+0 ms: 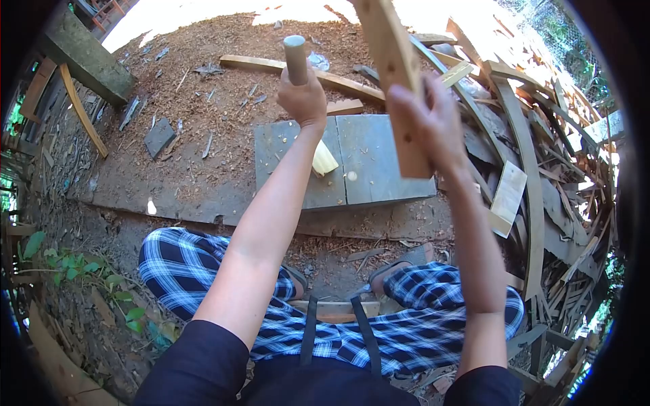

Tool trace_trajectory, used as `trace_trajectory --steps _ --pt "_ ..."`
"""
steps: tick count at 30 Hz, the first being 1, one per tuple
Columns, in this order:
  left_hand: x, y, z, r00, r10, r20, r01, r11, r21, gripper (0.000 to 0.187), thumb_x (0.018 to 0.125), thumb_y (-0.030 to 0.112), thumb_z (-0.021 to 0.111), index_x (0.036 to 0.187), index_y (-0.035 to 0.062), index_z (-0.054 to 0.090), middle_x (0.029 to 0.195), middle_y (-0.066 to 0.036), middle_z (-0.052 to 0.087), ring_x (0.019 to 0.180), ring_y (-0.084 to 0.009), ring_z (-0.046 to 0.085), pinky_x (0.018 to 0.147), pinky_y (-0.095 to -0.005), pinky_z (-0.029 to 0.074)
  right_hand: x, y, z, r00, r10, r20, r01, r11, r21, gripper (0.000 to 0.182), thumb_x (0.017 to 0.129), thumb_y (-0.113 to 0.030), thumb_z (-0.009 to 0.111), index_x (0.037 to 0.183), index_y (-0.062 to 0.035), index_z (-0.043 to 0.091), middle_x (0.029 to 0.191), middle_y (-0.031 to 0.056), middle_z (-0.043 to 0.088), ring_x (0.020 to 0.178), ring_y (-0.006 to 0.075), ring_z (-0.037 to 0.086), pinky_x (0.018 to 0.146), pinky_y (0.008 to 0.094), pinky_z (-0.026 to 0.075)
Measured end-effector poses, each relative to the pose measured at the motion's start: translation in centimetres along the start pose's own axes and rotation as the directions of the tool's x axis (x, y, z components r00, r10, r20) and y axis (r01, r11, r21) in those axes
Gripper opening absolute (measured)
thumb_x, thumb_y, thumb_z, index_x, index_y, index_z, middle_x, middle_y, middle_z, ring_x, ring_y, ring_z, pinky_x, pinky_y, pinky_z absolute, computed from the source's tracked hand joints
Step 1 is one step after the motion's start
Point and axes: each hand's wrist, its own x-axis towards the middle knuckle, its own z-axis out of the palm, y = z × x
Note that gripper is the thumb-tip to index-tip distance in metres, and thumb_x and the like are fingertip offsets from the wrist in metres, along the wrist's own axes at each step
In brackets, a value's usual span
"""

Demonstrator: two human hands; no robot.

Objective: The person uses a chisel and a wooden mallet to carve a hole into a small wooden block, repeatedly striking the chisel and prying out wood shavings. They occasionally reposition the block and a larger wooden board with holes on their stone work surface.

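Note:
My left hand (305, 101) is closed around a pale round handle (295, 61) that stands up out of the fist. What is at its lower end is hidden by my hand and forearm. In my right hand (437, 125) is a long wooden plank (396, 74) with dark spots, held raised and nearly upright; the hand is slightly blurred. Below both hands lies a grey stone slab (379, 159) with a seam across it. A short pale wood piece (325, 160) rests on the slab, partly covered by my left forearm.
A long wooden strip (338, 82) lies behind the slab among wood chips. Scrap wood (531, 183) is heaped along the right. A concrete post (88, 61) stands at the upper left, near a dark flat fragment (160, 138). My crossed legs (203, 264) are in front of the slab.

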Motion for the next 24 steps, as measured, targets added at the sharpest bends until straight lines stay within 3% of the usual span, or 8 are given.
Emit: trace_trajectory --steps 5,6,7,9,15,19,22,24 --pt "0.0 0.5 -0.1 1.000 0.004 0.005 -0.004 0.997 -0.075 0.026 0.089 0.025 0.071 0.082 0.0007 0.067 0.072 -0.013 0.068 0.067 -0.0259 0.067 0.065 -0.0387 0.049 5.2 -9.6 -3.0 0.909 -0.417 -0.004 0.414 0.905 -0.095 0.051 0.093 -0.041 0.059 0.133 -0.0094 0.050 0.085 0.0143 0.067 0.079 0.0199 0.070 0.065 0.0333 0.057" --pt "-0.2 0.5 -0.3 1.000 -0.001 0.014 0.002 0.997 -0.074 0.026 0.089 0.025 0.071 0.082 0.0007 0.067 0.072 -0.013 0.068 0.067 -0.0259 0.067 0.065 -0.0387 0.049 2.6 -14.2 -1.8 0.835 -0.526 0.162 0.548 0.824 -0.142 0.081 0.089 -0.037 0.053 0.152 0.0041 0.022 0.122 0.0311 0.060 0.090 0.0300 0.068 0.078 0.0368 0.057" --pt "-0.2 0.6 -0.3 1.000 -0.007 0.023 0.009 0.998 -0.066 0.026 0.089 0.026 0.071 0.081 0.0006 0.067 0.072 -0.013 0.068 0.066 -0.0258 0.067 0.065 -0.0387 0.049 4.0 -11.3 -1.0 0.923 -0.226 0.311 0.316 0.907 -0.279 0.054 0.089 -0.040 0.060 0.124 0.0003 0.058 0.077 0.0143 0.067 0.067 0.0210 0.068 0.061 0.0352 0.056" --pt "0.0 0.5 -0.5 1.000 -0.008 0.030 0.010 0.998 -0.055 0.027 0.089 0.026 0.071 0.081 0.0005 0.067 0.072 -0.013 0.068 0.066 -0.0257 0.067 0.064 -0.0387 0.049 2.8 -8.3 1.1 0.864 -0.316 0.392 0.492 0.695 -0.525 0.054 0.089 -0.041 0.057 0.125 -0.0007 0.058 0.080 0.0162 0.068 0.068 0.0197 0.069 0.056 0.0329 0.056" --pt "-0.8 -0.2 -1.1 0.996 0.044 0.078 -0.041 0.998 -0.038 0.021 0.089 0.021 0.069 0.083 0.0006 0.068 0.071 -0.013 0.070 0.066 -0.0255 0.070 0.064 -0.0376 0.052 2.2 -15.3 -3.7 0.884 -0.098 0.457 0.231 0.942 -0.243 0.081 0.090 -0.038 0.052 0.152 0.0032 0.022 0.118 0.0278 0.062 0.084 0.0252 0.067 0.068 0.0333 0.056" --pt "-0.3 -0.5 -0.6 0.994 0.079 0.068 -0.070 0.988 -0.134 0.030 0.089 0.026 0.072 0.077 -0.0004 0.064 0.068 -0.008 0.067 0.061 -0.0187 0.063 0.061 -0.0352 0.048 2.0 -14.5 -2.8 0.847 -0.504 0.168 0.525 0.841 -0.128 0.081 0.091 -0.039 0.052 0.154 -0.0003 0.019 0.123 0.0297 0.060 0.094 0.0280 0.066 0.085 0.0401 0.055" --pt "-0.1 -0.3 -0.6 0.998 0.065 0.005 -0.065 0.993 -0.099 0.023 0.090 0.021 0.069 0.080 -0.0005 0.067 0.070 -0.012 0.069 0.067 -0.0248 0.069 0.064 -0.0366 0.051 3.2 -9.7 0.4 0.838 0.237 0.492 0.117 0.802 -0.586 0.085 0.089 -0.041 0.051 0.156 -0.0040 0.014 0.133 0.0338 0.053 0.111 0.0415 0.060 0.098 0.0489 0.046" --pt "0.2 -0.6 -0.8 0.995 0.066 0.074 -0.058 0.992 -0.110 0.025 0.090 0.021 0.069 0.080 -0.0016 0.066 0.071 -0.013 0.069 0.067 -0.0259 0.068 0.065 -0.0375 0.051 2.5 -11.0 -3.4 0.766 0.246 0.593 0.071 0.886 -0.459 0.083 0.089 -0.044 0.049 0.156 -0.0064 0.018 0.130 0.0309 0.056 0.110 0.0406 0.061 0.093 0.0483 0.049"
